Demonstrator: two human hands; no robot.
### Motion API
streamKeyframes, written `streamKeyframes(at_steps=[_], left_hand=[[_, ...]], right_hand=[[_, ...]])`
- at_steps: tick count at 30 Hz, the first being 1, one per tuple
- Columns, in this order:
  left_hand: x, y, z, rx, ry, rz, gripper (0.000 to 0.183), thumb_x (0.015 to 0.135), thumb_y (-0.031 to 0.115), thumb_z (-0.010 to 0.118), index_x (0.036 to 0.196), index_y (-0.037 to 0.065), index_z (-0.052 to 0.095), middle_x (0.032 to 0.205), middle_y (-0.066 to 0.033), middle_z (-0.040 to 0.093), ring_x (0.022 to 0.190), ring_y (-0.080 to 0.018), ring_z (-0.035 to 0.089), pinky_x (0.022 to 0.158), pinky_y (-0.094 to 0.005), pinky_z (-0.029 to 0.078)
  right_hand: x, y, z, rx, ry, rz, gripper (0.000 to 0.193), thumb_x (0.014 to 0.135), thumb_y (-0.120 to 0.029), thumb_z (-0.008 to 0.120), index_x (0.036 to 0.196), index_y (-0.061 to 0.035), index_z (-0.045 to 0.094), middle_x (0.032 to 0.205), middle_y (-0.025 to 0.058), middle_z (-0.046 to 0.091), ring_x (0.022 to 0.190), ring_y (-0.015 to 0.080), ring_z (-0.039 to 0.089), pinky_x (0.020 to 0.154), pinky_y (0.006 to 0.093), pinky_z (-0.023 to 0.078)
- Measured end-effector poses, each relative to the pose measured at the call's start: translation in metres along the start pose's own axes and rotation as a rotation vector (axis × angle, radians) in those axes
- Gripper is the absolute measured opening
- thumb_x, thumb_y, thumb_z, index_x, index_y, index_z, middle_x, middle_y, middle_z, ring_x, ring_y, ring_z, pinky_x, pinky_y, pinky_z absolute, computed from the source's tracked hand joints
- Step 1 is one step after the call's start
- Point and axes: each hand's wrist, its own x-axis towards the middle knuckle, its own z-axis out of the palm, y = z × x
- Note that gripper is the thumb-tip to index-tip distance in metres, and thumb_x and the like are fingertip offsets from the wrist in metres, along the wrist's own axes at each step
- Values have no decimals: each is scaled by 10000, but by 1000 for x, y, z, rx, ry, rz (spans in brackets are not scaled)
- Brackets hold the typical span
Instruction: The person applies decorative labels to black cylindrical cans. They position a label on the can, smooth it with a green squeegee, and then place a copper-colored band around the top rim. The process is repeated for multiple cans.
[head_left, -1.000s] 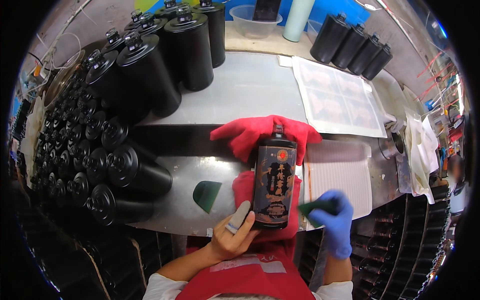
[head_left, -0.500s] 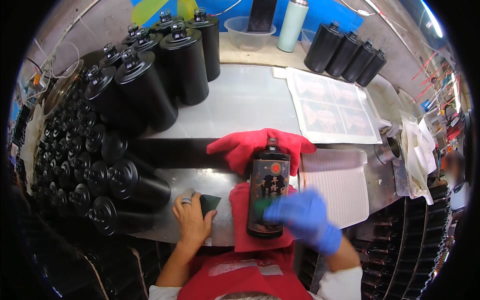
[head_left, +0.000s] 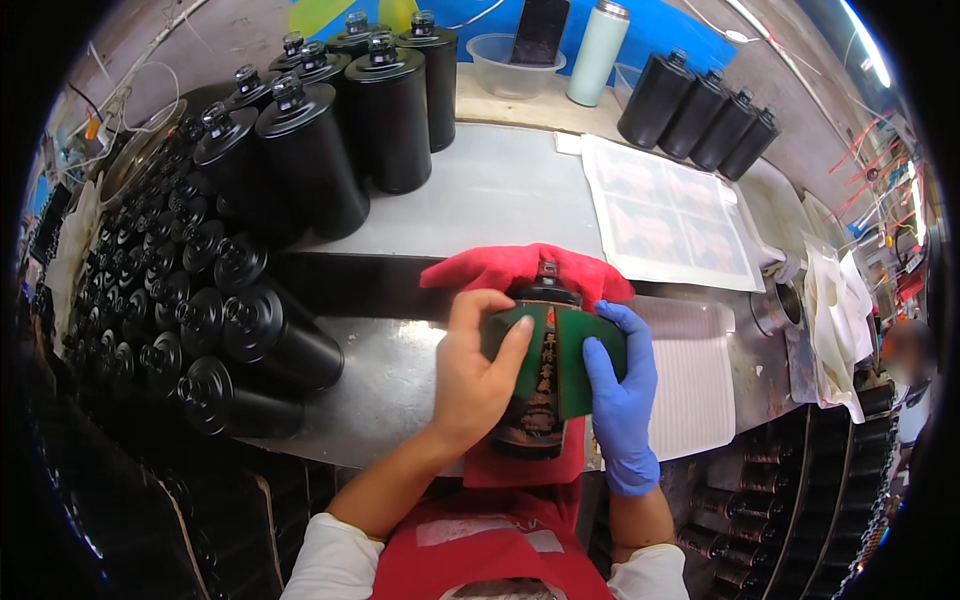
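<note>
A black bottle point(head_left: 535, 437) with a decorated label lies on its back before me, its neck pointing away and resting on a folded red cloth point(head_left: 485, 268). More red cloth point(head_left: 505, 472) lies beneath its base. My bare left hand point(head_left: 475, 380) grips a dark green scraper sheet point(head_left: 495, 335) against the label's left side, thumb on top. On the right side, my blue-gloved right hand point(head_left: 625, 410) presses a second green scraper sheet point(head_left: 572, 355), fingers closed around it. A strip of the label shows between the two sheets; the rest is covered.
Large black bottles point(head_left: 315, 160) stand at the far left, with many more bottles point(head_left: 205, 320) packed below them. A printed transfer sheet point(head_left: 670, 215) and a striped white sheet point(head_left: 690, 375) lie to the right. Smaller black bottles point(head_left: 690, 110), a plastic bowl point(head_left: 510, 75) and a flask point(head_left: 598, 55) line the back.
My left hand has moved right from the table onto the bottle with its green sheet. My right hand has shifted up and to the bottle's right side. The view has shifted slightly.
</note>
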Motion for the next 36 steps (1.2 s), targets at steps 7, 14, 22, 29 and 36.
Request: streamKeyframes(at_steps=[7,14,22,29,36], left_hand=[[-3,-55,-3,-217,93,-182,207,855,89,613,1006,20,489,960,-53,502,874,-135,496,782,-272,427],[-12,-86,-25,-38,132,-311,208,824,59,629,980,5,502,945,-66,511,910,-142,486,842,-269,396],[-31,-28,-8,129,28,-48,239,860,102,623,1036,22,482,921,-59,508,877,-118,486,794,-248,416],[-54,-74,-28,-86,112,-269,224,858,112,613,1009,0,491,957,-68,502,932,-143,466,865,-264,374],[-46,-28,-36,160,140,-113,226,851,85,607,1019,-1,481,979,-84,509,941,-150,475,866,-268,384]], right_hand=[[5,64,-17,285,71,256,324,886,-133,552,1184,-20,490,1118,85,550,994,139,540,851,265,464],[0,103,-37,186,65,323,325,884,-122,547,1186,-19,485,1080,85,567,952,144,555,843,263,465],[-18,25,-7,-295,1,-38,302,881,-91,557,1168,-35,486,1041,107,572,944,164,565,814,296,460],[-29,94,-33,336,58,408,308,885,-102,559,1163,-4,471,1095,93,534,993,147,517,868,265,427],[-24,34,-39,-193,146,43,259,885,-72,529,1135,-21,487,1022,116,576,913,173,573,786,301,480]])
